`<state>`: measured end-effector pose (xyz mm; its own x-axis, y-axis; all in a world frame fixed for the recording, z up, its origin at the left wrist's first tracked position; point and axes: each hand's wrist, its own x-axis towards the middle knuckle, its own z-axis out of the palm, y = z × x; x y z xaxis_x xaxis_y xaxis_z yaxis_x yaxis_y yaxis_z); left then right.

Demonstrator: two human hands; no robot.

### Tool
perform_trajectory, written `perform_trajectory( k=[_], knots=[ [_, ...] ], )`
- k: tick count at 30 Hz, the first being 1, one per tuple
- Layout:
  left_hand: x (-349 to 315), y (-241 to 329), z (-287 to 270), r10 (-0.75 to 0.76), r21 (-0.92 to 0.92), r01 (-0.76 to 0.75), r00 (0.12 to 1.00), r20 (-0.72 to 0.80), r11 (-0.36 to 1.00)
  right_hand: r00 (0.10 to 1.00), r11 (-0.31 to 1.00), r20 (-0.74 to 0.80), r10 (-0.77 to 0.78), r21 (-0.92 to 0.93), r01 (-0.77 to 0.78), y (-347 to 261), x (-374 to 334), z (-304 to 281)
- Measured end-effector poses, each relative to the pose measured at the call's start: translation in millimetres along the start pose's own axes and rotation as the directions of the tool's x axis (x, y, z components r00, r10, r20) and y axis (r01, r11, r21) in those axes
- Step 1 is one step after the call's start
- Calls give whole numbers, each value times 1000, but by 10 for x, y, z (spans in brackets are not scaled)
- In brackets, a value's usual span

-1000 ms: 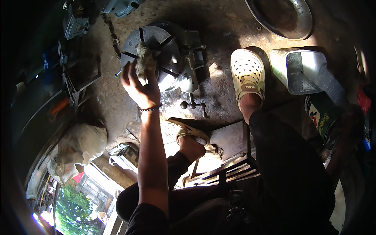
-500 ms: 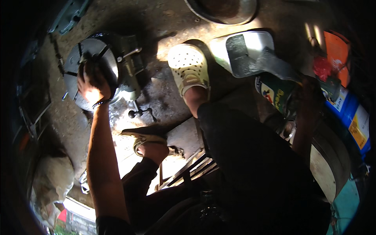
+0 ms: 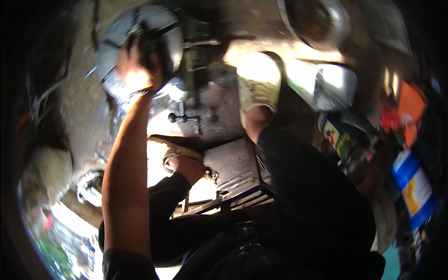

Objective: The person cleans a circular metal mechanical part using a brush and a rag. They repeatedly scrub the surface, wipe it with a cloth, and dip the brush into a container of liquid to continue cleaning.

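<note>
My left hand (image 3: 139,65), a dark band at its wrist, reaches over a round grey metal table with radial slots (image 3: 170,44). Its bent fingers bear on the face near the centre, blurred; a small pale greenish bit shows at the fingertips, too smeared to name. In shadow at the right, my right hand (image 3: 385,147) is beside a dark green jug (image 3: 344,137). Its fingers and anything in them cannot be made out. Beyond the jug lies a cut-open grey-white plastic container (image 3: 333,86).
A crank handle (image 3: 183,118) sticks out below the slotted table. A round metal pan (image 3: 317,23) lies at the far side. Orange plastic (image 3: 410,112) and a blue container (image 3: 415,186) stand at the right. My shoes (image 3: 259,84) rest on the stained floor between.
The view has shifted, so most things appear farther right, and the slotted table higher. My left hand remains on the slotted table. My right hand shows lower, nearer the blue container.
</note>
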<state>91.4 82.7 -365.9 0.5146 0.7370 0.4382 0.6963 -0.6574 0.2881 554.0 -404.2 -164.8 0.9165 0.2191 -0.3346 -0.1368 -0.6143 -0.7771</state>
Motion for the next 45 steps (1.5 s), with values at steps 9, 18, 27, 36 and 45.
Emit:
perform_trajectory(
  k=[9, 18, 27, 36, 45],
  knots=[
    [38, 148, -119, -148, 13, 147, 988, 37, 989, 930, 887, 289, -226, 456, 74, -1236, 186, 1166],
    [15, 124, -125, -194, 10, 194, 978, 79, 981, 446, 775, 782, -435, 74, 627, -1702, -301, 3023],
    [65, 135, -156, -204, -14, 206, 974, 99, 978, 290, 738, 834, -470, 191, 647, -1481, -488, 3620],
    [81, 135, -166, -193, 11, 193, 973, 125, 981, 304, 684, 830, -467, 122, 719, -1461, -434, 3735],
    [85, 146, -153, -190, 15, 190, 975, 115, 982, 496, 871, 783, -375, 114, 478, -1370, -542, 3795]
  ],
)
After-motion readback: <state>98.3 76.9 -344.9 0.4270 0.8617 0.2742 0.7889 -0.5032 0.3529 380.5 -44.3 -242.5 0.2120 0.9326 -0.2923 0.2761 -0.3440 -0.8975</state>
